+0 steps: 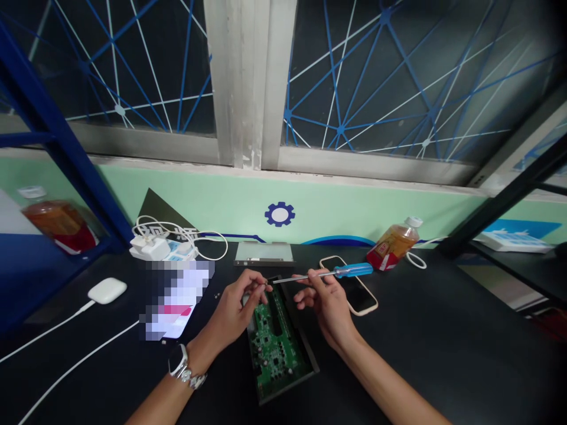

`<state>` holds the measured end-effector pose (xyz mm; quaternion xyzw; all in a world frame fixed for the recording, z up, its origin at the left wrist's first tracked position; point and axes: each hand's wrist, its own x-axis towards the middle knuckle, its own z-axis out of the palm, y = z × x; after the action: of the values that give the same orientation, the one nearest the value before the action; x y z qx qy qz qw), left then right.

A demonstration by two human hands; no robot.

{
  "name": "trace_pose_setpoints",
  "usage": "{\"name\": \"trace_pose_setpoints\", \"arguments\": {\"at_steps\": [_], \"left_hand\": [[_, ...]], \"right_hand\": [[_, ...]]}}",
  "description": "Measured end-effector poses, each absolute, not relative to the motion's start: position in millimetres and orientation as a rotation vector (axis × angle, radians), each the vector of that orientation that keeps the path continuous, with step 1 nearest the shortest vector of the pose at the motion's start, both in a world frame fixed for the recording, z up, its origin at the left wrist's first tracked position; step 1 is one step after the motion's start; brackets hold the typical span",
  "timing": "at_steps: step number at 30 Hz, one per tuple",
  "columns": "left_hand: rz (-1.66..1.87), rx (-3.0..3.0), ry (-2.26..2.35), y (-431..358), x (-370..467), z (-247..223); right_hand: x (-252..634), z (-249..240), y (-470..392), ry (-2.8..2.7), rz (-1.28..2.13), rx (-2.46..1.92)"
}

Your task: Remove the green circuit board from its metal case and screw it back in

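Observation:
My right hand point(326, 298) pinches the metal shaft of a screwdriver point(354, 270) with a clear blue handle. The screwdriver lies almost level, its tip pointing left toward my left hand point(241, 304). The thumb and forefinger of that hand are pinched together close to the tip, on something too small to name. Beneath both hands is a green circuit board point(277, 348) set in a dark metal tray point(287, 394). My left fingers cover part of its far end.
Left of the board lie a lit phone point(179, 304), a white charger puck point(107, 290) with a cable, and a power strip point(170, 252). To the right are another phone point(364, 296) and a drink bottle point(393, 243). A metal plate point(264, 254) stands behind the board.

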<state>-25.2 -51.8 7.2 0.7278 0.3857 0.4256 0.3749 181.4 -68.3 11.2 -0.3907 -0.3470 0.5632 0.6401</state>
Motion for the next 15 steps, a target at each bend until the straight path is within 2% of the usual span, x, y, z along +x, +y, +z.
{"name": "trace_pose_setpoints", "arguments": {"at_steps": [9,15], "left_hand": [[0.927,2.285,1.193,-34.1,-75.3,28.3],[0.640,2.366,1.292,-16.8,-112.9,4.3]], "right_hand": [[194.2,15.0,-61.5,-0.744,1.213,-0.897],[194.5,10.3,-60.4,-0.754,1.241,-0.919]]}}
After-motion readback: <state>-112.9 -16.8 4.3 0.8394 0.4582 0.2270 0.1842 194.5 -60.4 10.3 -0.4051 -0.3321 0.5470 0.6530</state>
